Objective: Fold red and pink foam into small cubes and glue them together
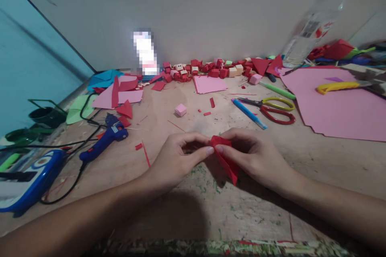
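A folded piece of red paper is held just above the wooden table, near its front middle. My left hand pinches the paper's upper left edge with thumb and forefinger. My right hand pinches the same fold from the right, its fingers curled over the paper. The two thumbs almost touch. A small pink paper cube lies on the table beyond my hands.
A blue glue gun with a black cord lies at the left. Scissors, a blue pen and a green pen lie at the right beside a large pink sheet. Several red and pink paper cubes line the wall. A clear bottle stands back right.
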`<state>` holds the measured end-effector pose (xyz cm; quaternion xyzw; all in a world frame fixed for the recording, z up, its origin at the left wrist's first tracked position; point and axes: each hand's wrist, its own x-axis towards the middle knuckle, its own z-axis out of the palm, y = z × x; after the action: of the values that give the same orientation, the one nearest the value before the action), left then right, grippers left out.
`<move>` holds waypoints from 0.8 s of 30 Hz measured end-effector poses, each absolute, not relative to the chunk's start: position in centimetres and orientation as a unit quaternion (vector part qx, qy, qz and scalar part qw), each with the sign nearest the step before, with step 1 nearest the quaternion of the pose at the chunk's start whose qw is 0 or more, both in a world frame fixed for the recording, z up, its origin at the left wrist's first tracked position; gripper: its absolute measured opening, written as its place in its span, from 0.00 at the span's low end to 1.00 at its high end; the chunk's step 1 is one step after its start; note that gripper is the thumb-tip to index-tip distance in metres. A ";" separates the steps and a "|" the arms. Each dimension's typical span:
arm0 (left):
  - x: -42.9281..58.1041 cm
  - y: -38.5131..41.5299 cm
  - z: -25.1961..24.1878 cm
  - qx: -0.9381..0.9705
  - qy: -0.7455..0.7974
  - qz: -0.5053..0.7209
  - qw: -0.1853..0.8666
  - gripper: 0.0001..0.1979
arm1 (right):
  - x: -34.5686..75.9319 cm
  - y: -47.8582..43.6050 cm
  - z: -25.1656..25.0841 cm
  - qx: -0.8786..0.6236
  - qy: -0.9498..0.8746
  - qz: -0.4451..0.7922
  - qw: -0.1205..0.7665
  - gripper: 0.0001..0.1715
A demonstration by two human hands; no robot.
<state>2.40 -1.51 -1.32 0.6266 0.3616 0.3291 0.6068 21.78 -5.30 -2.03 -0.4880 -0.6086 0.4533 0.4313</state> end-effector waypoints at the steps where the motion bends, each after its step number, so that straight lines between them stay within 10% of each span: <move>1: 2.4 -1.5 -1.3 0.627 0.362 0.329 0.607 0.04 | 21.8 -5.3 -2.1 -0.488 -0.607 0.452 0.434 0.07; 24: 2.6 -1.8 -1.5 0.661 0.388 0.335 0.548 0.03 | 21.5 -5.6 -2.2 -0.506 -0.598 0.466 0.411 0.05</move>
<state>2.57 -1.82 -1.50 0.6613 0.3876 0.3350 0.5480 21.49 -5.62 -2.19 -0.5057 -0.5982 0.4662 0.4112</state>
